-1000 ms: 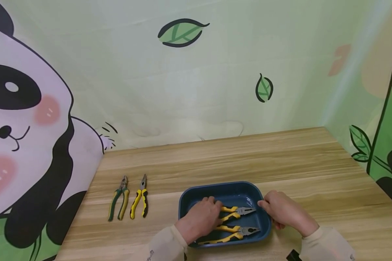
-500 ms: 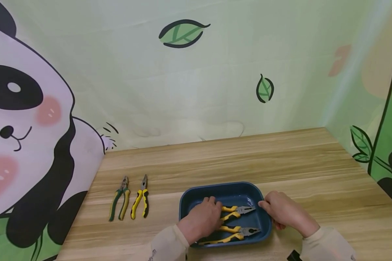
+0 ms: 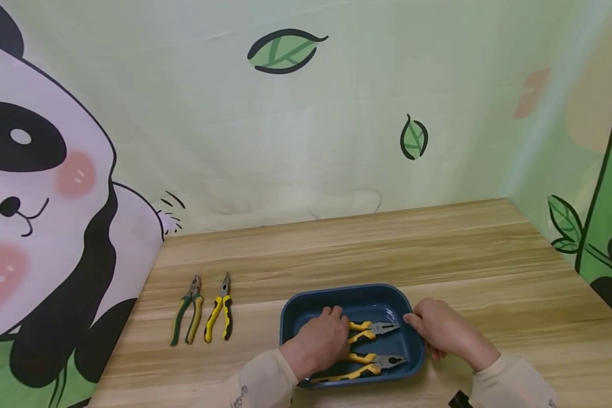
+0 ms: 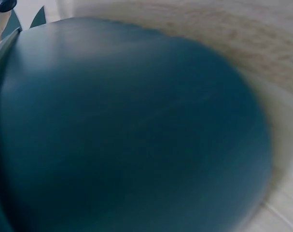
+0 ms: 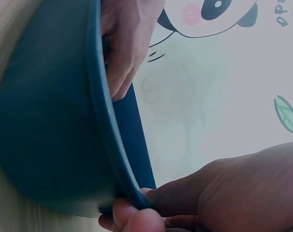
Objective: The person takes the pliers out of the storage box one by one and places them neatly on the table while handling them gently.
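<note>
A dark blue tray [image 3: 336,293] holds two pairs of yellow-and-black pliers, the upper pliers [image 3: 367,330] and lower pliers [image 3: 372,361], noses to the right. My left hand [image 3: 318,340] reaches inside over their handles, fingers bent downward. Its fingertips are hidden, so whether it grips a handle does not show. At the tray's right end, my right hand [image 3: 441,328] pinches the rim between thumb and fingers, as the right wrist view confirms with the thumb and fingers [image 5: 132,217] at the edge. Only the tray's outer wall [image 4: 136,125] fills most of the left wrist view.
On the wooden table [image 3: 336,243], left of the tray, lie green-handled pliers [image 3: 187,311] and yellow-and-black long-nose pliers [image 3: 219,309], side by side with noses pointing away. A printed panda backdrop [image 3: 285,141] rises behind the table.
My left hand has shifted very slightly to the right over the handles. The tray, the pliers and my right hand stay practically where they were.
</note>
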Motion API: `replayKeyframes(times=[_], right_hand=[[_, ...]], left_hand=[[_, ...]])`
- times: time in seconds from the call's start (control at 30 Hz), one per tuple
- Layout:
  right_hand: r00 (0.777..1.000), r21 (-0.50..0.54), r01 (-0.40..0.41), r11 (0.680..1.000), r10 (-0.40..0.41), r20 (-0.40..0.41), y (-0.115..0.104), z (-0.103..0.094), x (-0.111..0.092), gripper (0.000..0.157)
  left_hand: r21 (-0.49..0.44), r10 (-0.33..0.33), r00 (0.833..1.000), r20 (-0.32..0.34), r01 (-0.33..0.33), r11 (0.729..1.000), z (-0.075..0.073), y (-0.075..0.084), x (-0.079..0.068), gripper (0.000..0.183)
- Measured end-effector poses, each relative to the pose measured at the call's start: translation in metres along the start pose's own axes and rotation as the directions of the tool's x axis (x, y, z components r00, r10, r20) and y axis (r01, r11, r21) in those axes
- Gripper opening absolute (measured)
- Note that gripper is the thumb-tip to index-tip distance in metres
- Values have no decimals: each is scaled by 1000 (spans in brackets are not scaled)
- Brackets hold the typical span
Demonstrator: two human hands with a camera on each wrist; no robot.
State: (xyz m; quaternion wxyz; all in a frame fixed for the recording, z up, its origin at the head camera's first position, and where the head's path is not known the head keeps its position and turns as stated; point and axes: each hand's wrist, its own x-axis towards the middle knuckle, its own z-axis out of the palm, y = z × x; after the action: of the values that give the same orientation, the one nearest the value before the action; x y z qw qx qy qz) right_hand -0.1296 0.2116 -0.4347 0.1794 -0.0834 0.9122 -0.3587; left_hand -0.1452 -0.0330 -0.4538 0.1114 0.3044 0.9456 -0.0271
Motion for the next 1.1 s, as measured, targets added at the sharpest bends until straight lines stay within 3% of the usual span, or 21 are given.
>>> replayKeyframes(times=[0.2,0.43,0.6,0.9,1.1], right_hand=[[1000,-7,1,1000,-1,7,0,-1,0,37],[1000,-12,4,1000,-4,13,0,0,0,37],[1000,-19,6,1000,-6,9,-1,-1,-1,36],[1000,-12,4,1000,-4,8,-2,-2,0,38],[1000,-9,-1,1000,1,4,-1,-2,-1,38]], left_hand=[[109,55,997,-53,-49,993,5,-2,-1,38],[202,81,997,-19,-75,976,6,-4,6,40],[204,93,996,-6,-90,975,4,-7,10,40],[-38,86,995,46,-84,996,-4,-23,16,39],[-237,-1,988,157,38,971,-12,-24,21,47]])
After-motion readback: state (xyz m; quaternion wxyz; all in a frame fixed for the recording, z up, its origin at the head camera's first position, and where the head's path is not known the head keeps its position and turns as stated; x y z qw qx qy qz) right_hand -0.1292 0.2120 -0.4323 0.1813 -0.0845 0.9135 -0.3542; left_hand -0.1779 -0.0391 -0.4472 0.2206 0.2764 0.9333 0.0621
